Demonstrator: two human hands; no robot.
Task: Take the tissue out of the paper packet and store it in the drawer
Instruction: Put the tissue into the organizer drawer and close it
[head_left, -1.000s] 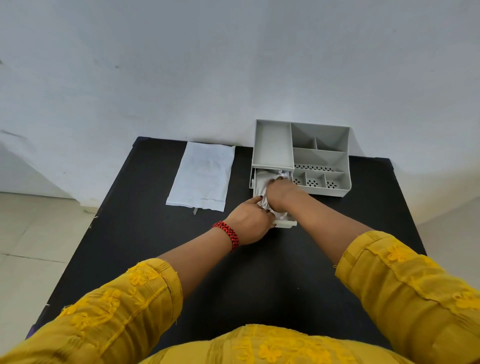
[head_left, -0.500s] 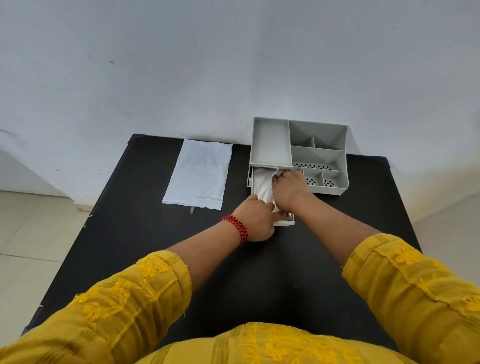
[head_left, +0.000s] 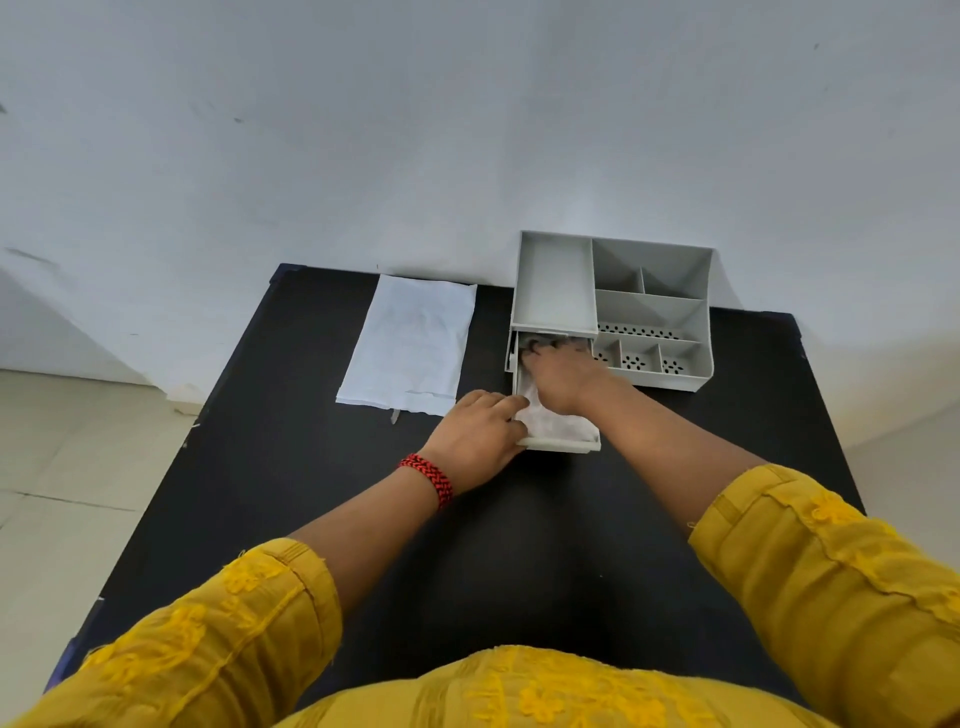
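Note:
The white tissue (head_left: 557, 427) lies crumpled inside the pulled-out grey drawer (head_left: 563, 445) at the organiser's lower left. My right hand (head_left: 561, 376) rests palm down on the tissue, its fingers stretched toward the back of the drawer under the tray above. My left hand (head_left: 478, 431), with a red bracelet on the wrist, curls its fingers over the drawer's left front rim and touches the tissue's edge. The flat white paper packet (head_left: 410, 345) lies on the table to the left of the drawer.
The grey organiser (head_left: 652, 296) with several open compartments stands at the back of the black table (head_left: 260, 467), against the white wall. Pale floor tiles show beyond the table's left and right edges.
My right hand has slid deeper into the drawer, flattening the tissue down. My left hand has shifted to the drawer's left front corner.

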